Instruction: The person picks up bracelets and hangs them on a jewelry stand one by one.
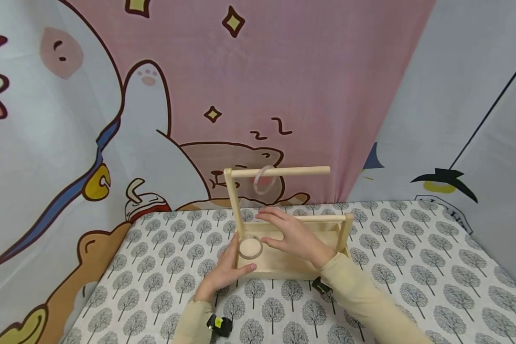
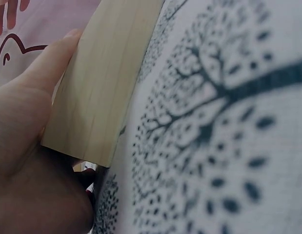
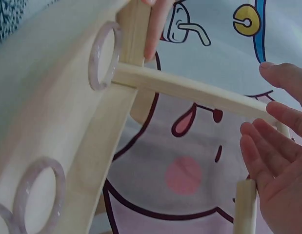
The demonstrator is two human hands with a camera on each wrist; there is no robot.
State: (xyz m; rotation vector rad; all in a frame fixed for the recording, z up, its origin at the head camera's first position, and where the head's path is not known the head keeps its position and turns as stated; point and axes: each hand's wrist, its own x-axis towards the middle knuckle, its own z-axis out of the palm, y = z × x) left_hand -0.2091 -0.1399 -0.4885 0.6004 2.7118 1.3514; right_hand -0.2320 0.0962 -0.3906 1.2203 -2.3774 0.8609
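A pale wooden rack (image 1: 279, 265) with a tray base stands on the table, with two horizontal rods at different heights. My left hand (image 1: 225, 268) grips the tray's front left corner, thumb over the front edge and fingers along the side. My right hand (image 1: 293, 236) is over the tray beside the lower rod (image 1: 322, 218), fingers extended, holding nothing. A translucent pinkish bangle (image 1: 256, 183) hangs on the upper rod (image 1: 303, 171). Another bangle (image 1: 251, 258) lies in the tray's left end. In the right wrist view, several bangles (image 3: 93, 63) show against the tray.
A white tablecloth (image 1: 413, 267) printed with grey trees covers the table. Behind the rack hangs a cartoon curtain (image 1: 327, 86), close to the table's back edge. Black devices (image 1: 219, 325) are strapped at both wrists.
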